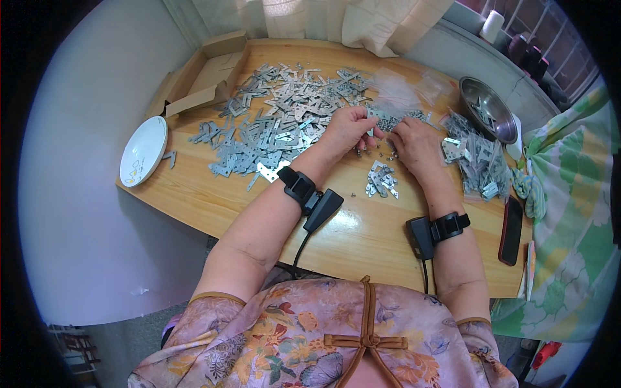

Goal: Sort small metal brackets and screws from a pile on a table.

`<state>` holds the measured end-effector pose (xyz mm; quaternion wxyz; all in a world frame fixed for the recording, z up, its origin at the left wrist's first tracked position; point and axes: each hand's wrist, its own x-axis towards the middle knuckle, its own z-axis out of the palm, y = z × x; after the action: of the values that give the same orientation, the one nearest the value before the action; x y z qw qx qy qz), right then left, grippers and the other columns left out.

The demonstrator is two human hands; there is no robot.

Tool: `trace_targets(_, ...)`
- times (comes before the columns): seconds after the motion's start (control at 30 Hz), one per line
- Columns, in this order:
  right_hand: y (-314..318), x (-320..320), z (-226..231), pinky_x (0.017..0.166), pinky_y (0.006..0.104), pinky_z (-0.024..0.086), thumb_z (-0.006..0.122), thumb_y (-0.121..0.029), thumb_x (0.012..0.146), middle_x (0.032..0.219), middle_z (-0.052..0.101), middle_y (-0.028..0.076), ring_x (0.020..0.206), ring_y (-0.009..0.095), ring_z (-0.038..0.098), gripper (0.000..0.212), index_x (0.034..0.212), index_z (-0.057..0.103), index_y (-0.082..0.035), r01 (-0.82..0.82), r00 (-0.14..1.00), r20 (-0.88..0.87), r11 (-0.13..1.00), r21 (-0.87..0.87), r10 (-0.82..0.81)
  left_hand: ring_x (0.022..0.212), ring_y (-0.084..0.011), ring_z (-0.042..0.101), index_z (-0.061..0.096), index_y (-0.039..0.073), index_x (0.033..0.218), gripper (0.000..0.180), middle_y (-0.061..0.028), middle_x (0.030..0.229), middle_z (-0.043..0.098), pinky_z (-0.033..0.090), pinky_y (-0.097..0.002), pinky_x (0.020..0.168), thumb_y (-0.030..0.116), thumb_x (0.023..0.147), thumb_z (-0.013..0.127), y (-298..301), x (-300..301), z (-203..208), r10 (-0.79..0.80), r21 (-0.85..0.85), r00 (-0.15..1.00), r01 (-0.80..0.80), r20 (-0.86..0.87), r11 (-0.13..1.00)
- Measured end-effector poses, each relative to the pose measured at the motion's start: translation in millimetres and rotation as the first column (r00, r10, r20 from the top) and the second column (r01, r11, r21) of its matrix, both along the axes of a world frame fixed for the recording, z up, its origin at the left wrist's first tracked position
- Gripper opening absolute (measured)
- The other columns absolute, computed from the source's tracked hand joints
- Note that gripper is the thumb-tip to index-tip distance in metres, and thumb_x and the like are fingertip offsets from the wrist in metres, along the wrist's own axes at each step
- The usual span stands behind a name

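Observation:
My left hand (349, 131) pinches a flat metal bracket (374, 114) with holes, held over the table beside the pile of small metal parts. Close by on the right, my right hand (415, 143) has its fingers bent together at small loose screws (387, 123); what lies between the fingertips is hidden. Between my forearms lies a small heap of flat brackets (381, 180) with small round pieces on them. A large spread of flat metal brackets (284, 107), many L-shaped, covers the table left of and beyond my left hand.
Clear plastic bags (396, 90) lie behind my hands. Bagged brackets (482, 161) and a steel bowl (488, 110) sit at right, with a phone (511, 231) nearer me. At left are a white bowl (143, 152) and an open cardboard box (206, 71) on the wooden table (343, 226).

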<state>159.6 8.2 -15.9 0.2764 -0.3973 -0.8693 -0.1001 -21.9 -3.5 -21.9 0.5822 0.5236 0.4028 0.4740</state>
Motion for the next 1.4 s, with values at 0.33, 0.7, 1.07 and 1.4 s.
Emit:
trace_targets(0.33, 6, 1, -11, 0.059, 0.0356, 0.046, 0.062, -0.011, 0.073, 0.070, 0.059, 0.014, 0.065, 0.029, 0.057, 0.008, 0.074, 0.059, -0.004, 0.003, 0.926, -0.374, 0.992, -0.123, -0.049, 0.056, -0.0083, 0.057, 0.055, 0.002, 0.084, 0.016, -0.0086, 0.080, 0.064, 0.043, -0.0173, 0.044, 0.015, 0.089, 0.047, 2, 2, -1, -0.024, -0.022, 1.000, 0.024, -0.011, 0.999)
trace_targets(0.7, 7, -7, -9, 0.057, 0.0217, 0.044, 0.062, -0.007, 0.077, 0.073, 0.061, 0.004, 0.065, 0.007, 0.053, 0.011, 0.085, 0.062, 0.001, -0.392, 0.535, -0.809, 0.776, -0.494, -0.245, 0.057, -0.0090, 0.058, 0.056, 0.002, 0.087, 0.016, -0.0083, 0.080, 0.063, 0.044, -0.0177, 0.045, 0.015, 0.089, 0.047, 3, 0, -5, -0.043, -0.020, 0.999, 0.043, -0.013, 0.999)
trace_targets(1.07, 6, -9, -12, 0.056, 0.0247, 0.044, 0.060, -0.001, 0.074, 0.072, 0.058, 0.007, 0.064, 0.015, 0.056, 0.011, 0.084, 0.063, -0.001, -0.315, 0.700, -0.712, 0.920, -0.235, 0.058, 0.057, -0.0102, 0.058, 0.056, 0.000, 0.089, 0.016, -0.0083, 0.079, 0.063, 0.047, -0.0191, 0.047, 0.014, 0.089, 0.047, 2, 1, -4, -0.073, -0.013, 0.997, 0.072, -0.022, 0.997)
trace_targets(1.4, 4, -8, -6, 0.057, 0.0303, 0.045, 0.067, -0.006, 0.067, 0.071, 0.057, 0.007, 0.067, 0.022, 0.057, 0.011, 0.078, 0.065, -0.006, -0.170, 0.835, -0.522, 0.984, 0.058, 0.175, 0.057, -0.0105, 0.059, 0.057, -0.001, 0.094, 0.020, -0.0083, 0.079, 0.063, 0.046, -0.0183, 0.046, 0.015, 0.089, 0.046, -1, 2, -1, -0.139, -0.024, 0.990, 0.140, 0.014, 0.990)
